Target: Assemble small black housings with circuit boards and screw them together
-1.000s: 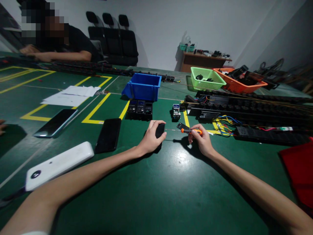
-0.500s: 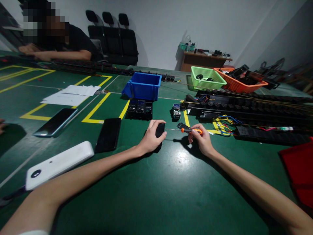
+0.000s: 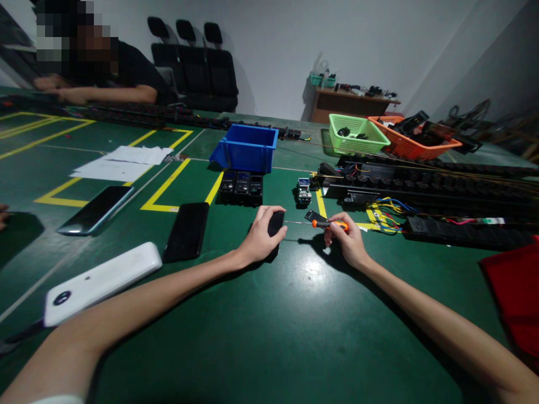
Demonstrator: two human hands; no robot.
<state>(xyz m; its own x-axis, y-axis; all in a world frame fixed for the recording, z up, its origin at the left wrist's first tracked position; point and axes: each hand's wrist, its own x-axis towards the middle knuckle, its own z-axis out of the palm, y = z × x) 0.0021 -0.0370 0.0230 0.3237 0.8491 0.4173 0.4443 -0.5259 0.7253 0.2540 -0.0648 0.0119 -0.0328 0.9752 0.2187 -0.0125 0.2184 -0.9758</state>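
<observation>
1. Head view, L hand (image 3: 261, 235): fingers + thumb curled narrow round a small black boxy piece (image 3: 276, 224), covering its L side. Can't tell if the piece rests on the smooth green table (image 3: 269, 325).
2. R hand (image 3: 348, 241): fingertips pinched on an orange-and-black-handled screwdriver (image 3: 330, 225), approx. level, thin metal shaft pointing at the piece's R side. Tip contact too small to tell.
3. Near R hand: a flat dark strip (image 3: 312, 215), partly behind the handle; a small silver-and-black unit w/ blue top (image 3: 304, 192) stands beyond.
4. Beyond L hand: a black three-section block (image 3: 241, 188), just in front of an open blue plastic bin (image 3: 248, 154).
</observation>
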